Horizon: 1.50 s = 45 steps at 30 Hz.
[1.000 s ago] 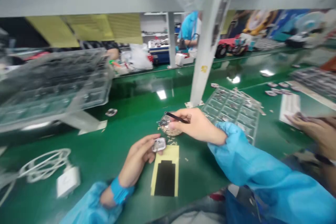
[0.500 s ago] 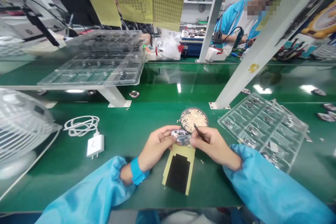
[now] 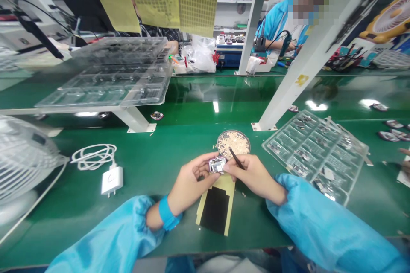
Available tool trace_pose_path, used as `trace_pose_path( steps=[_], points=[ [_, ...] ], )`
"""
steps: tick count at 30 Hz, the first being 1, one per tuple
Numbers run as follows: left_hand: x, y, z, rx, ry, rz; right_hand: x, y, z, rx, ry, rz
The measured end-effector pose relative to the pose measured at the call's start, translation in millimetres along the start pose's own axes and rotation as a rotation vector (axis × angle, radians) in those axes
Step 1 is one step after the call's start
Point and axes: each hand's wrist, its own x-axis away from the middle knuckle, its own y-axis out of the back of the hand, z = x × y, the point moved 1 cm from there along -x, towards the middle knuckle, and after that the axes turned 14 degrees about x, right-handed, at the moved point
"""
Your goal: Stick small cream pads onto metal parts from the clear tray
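Observation:
My left hand (image 3: 188, 179) grips a small rounded electronic device (image 3: 217, 165) by its edge, its inside with a circuit board and silvery parts facing up. My right hand (image 3: 251, 174) is closed around slim dark tweezers (image 3: 236, 158), which slant up and to the left out of the fingers. The right thumb and fingertips touch the device's right side; whether a small part is pinched there cannot be made out. Just behind the hands stands a round dish (image 3: 233, 141) of small pale and dark pieces. Below them lies a yellow sheet (image 3: 226, 209) with a black sticker area (image 3: 214, 210).
A clear compartment tray (image 3: 315, 155) with small parts lies at the right, several similar devices (image 3: 389, 135) beyond it. A white charger (image 3: 112, 180) and a fan (image 3: 27, 166) are at the left. A shelf post (image 3: 288, 64) rises ahead. Another person's hand (image 3: 406, 158) shows at the right edge.
The device has turned in my left hand, so its inside shows more plainly. My right fingers have shifted along its edge. The view has moved slightly right, and another person's hand appears there.

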Motion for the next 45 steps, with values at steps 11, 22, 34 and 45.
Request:
trace_pose_path(
  steps=[11, 22, 34, 45],
  points=[
    [3, 0.4, 0, -0.120, -0.035, -0.033, 0, 0, -2, -0.013, -0.029, 0.039],
    [4, 3.5, 0, -0.409, -0.135, -0.099, -2, 1, -1, -0.023, -0.018, 0.020],
    [3, -8.1, -6, 0.108, 0.030, -0.067, -1, -11, -1, -0.159, 0.043, -0.130],
    [4, -10.2, -5, 0.132, -0.012, -0.047, -2, -10, -1, -0.283, 0.114, -0.060]
  ],
)
